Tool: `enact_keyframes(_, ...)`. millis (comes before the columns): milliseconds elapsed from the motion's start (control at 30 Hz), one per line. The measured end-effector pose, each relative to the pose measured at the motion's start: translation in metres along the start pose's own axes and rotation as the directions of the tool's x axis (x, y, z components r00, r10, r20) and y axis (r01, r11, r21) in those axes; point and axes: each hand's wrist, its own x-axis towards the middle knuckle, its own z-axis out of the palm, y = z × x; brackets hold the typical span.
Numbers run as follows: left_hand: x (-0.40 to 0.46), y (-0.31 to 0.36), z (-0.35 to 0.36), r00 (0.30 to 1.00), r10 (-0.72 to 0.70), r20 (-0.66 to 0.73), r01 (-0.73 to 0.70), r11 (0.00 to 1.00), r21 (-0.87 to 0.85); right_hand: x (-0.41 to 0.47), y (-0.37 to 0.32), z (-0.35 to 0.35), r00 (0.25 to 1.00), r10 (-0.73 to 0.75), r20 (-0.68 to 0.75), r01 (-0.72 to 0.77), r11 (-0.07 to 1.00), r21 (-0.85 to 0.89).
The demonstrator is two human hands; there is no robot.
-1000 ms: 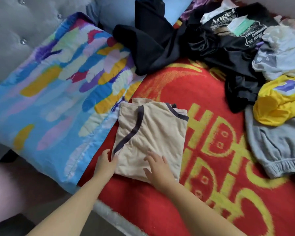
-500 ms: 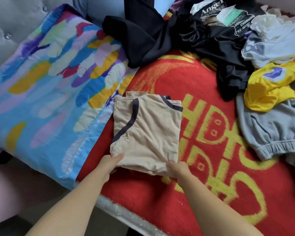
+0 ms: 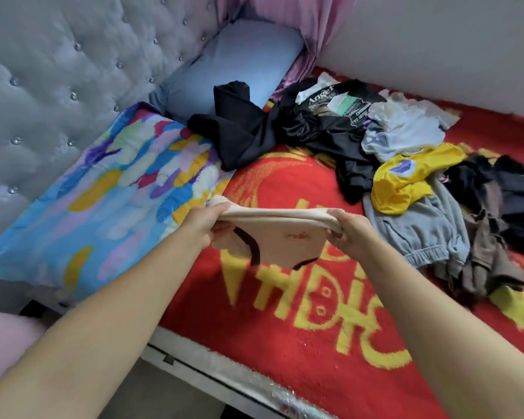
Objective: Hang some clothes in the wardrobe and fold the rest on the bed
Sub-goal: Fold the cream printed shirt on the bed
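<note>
A folded beige shirt with dark trim (image 3: 280, 240) hangs lifted above the red bed cover (image 3: 285, 322). My left hand (image 3: 208, 223) grips its left end and my right hand (image 3: 350, 232) grips its right end, fingers curled round the folded edge. Unfolded clothes lie in a heap at the back right: black garments (image 3: 288, 128), a white top (image 3: 406, 128), a yellow shirt (image 3: 406, 179), grey sweatpants (image 3: 418, 234) and brown and dark pieces (image 3: 490, 237).
A multicoloured pillow (image 3: 109, 207) lies at the left against the grey tufted headboard (image 3: 58, 71). A pale blue pillow (image 3: 236, 65) sits in the far corner by a pink curtain (image 3: 285, 16). The bed's front edge (image 3: 212, 373) runs below my arms.
The folded beige shirt lay flat on the bed with my hands at its near edge. Both hands now hold it by its ends, raised off the cover. The view has lifted and pulled back.
</note>
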Motion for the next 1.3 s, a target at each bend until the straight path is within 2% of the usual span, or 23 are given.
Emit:
enact_keyframes(100, 0.004, 0.053, 0.034, 0.998, 0.061, 0.021, -0.062, 0.997, 0.047, -0.002, -0.052, 0.002, 0.996, -0.089, 0.0, 0.089, 0.996, 0.0)
enact_keyframes(233, 0.013, 0.107, 0.084, 0.991, 0.082, 0.102, -0.087, 0.995, 0.054, 0.005, -0.113, -0.007, 0.986, -0.119, -0.117, 0.131, 0.986, 0.101)
enact_keyframes(333, 0.018, 0.129, 0.109, 0.982, 0.112, 0.155, -0.123, 0.99, 0.062, 0.005, -0.144, -0.013, 0.969, -0.169, -0.178, 0.195, 0.971, 0.14)
enact_keyframes(433, 0.024, 0.125, 0.124, 0.978, 0.122, 0.168, -0.136, 0.988, 0.074, 0.0, -0.147, -0.024, 0.953, -0.206, -0.22, 0.239, 0.962, 0.131)
enact_keyframes(500, 0.029, 0.1, 0.126, 0.987, 0.102, 0.126, -0.113, 0.99, 0.084, -0.001, -0.127, -0.036, 0.955, -0.166, -0.246, 0.188, 0.98, 0.068)
enact_keyframes(600, 0.04, 0.028, 0.114, 0.996, 0.063, 0.058, -0.072, 0.985, 0.158, 0.006, -0.062, -0.056, 0.956, -0.039, -0.291, 0.02, 0.998, -0.068)
enact_keyframes(700, 0.05, -0.071, 0.082, 0.999, -0.039, -0.019, 0.043, 0.955, 0.293, 0.023, 0.039, -0.075, 0.95, 0.042, -0.31, -0.095, 0.983, -0.158)
enact_keyframes(767, 0.054, -0.137, 0.055, 0.992, -0.106, -0.063, 0.122, 0.894, 0.432, 0.032, 0.115, -0.087, 0.95, 0.07, -0.305, -0.152, 0.955, -0.253)
enact_keyframes(833, 0.051, -0.198, 0.023, 0.986, -0.121, -0.114, 0.166, 0.762, 0.626, 0.035, 0.186, -0.099, 0.943, 0.094, -0.319, -0.229, 0.88, -0.416)
enact_keyframes(900, 0.041, -0.244, -0.009, 0.993, -0.023, -0.117, 0.113, 0.484, 0.868, 0.029, 0.239, -0.113, 0.942, 0.05, -0.333, -0.279, 0.668, -0.69)
enact_keyframes(933, 0.035, -0.257, -0.022, 0.996, 0.074, -0.057, 0.031, 0.312, 0.949, 0.024, 0.258, -0.119, 0.951, -0.045, -0.306, -0.238, 0.527, -0.816)
enact_keyframes(967, 0.029, -0.265, -0.031, 0.983, 0.172, 0.072, -0.096, 0.135, 0.986, 0.02, 0.27, -0.125, 0.961, -0.142, -0.237, -0.164, 0.397, -0.903)
enact_keyframes(1000, 0.028, -0.272, -0.036, 0.938, 0.229, 0.26, -0.259, -0.036, 0.965, 0.019, 0.28, -0.129, 0.965, -0.226, -0.135, -0.072, 0.265, -0.961)
enact_keyframes(1067, 0.031, -0.272, -0.032, 0.793, 0.181, 0.581, -0.509, -0.326, 0.796, 0.024, 0.282, -0.129, 0.953, -0.278, 0.124, 0.118, -0.036, -0.992)
enact_keyframes(1100, 0.037, -0.272, -0.027, 0.732, 0.125, 0.67, -0.565, -0.438, 0.699, 0.03, 0.28, -0.125, 0.939, -0.258, 0.228, 0.196, -0.143, -0.97)
enact_keyframes(1133, 0.046, -0.269, -0.018, 0.698, 0.071, 0.712, -0.59, -0.506, 0.629, 0.039, 0.278, -0.121, 0.926, -0.232, 0.296, 0.25, -0.21, -0.945)
enact_keyframes(1233, 0.068, -0.265, 0.01, 0.691, -0.015, 0.723, -0.566, -0.633, 0.528, 0.065, 0.275, -0.112, 0.927, -0.138, 0.348, 0.289, -0.328, -0.899)
enact_keyframes(1300, 0.081, -0.265, 0.017, 0.642, 0.0, 0.767, -0.594, -0.633, 0.497, 0.076, 0.278, -0.112, 0.935, -0.114, 0.337, 0.283, -0.334, -0.899)
